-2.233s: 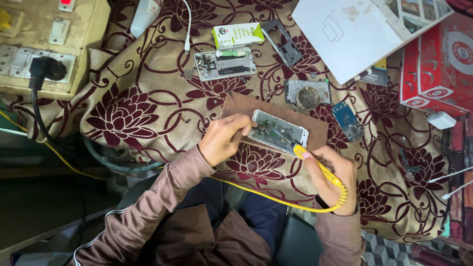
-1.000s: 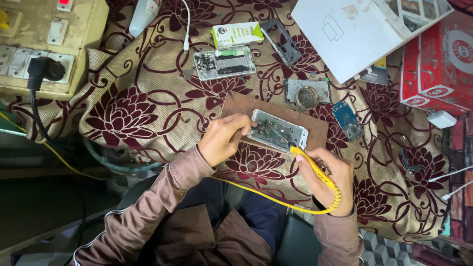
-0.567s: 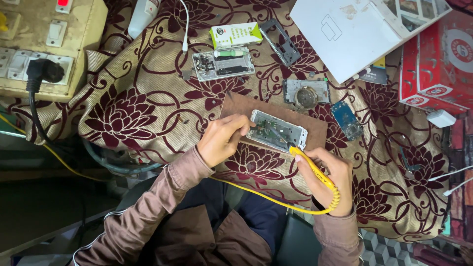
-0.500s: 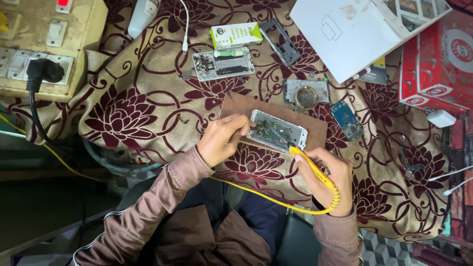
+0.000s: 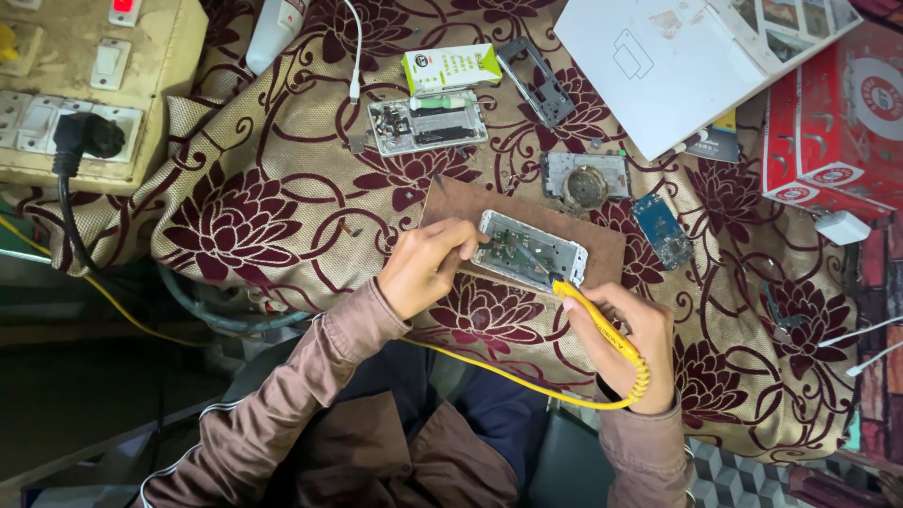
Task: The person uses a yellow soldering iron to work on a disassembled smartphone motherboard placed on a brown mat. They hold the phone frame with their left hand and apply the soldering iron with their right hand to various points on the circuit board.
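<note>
Opened phone chassis [image 5: 529, 249] lies on a brown board [image 5: 602, 246] atop the floral cloth [image 5: 254, 216]. Largest nearby is a white box [image 5: 677, 66], then a red carton [image 5: 832, 122] and a switchboard [image 5: 85, 85]. The left hand [image 5: 423, 268] is curled, fingers pressing the chassis's near-left edge. The right hand [image 5: 632, 343] is closed around a yellow soldering iron [image 5: 594, 320], its tip at the chassis's right corner. A second opened phone [image 5: 428, 122] and a small blue circuit board [image 5: 661, 229] lie beyond.
</note>
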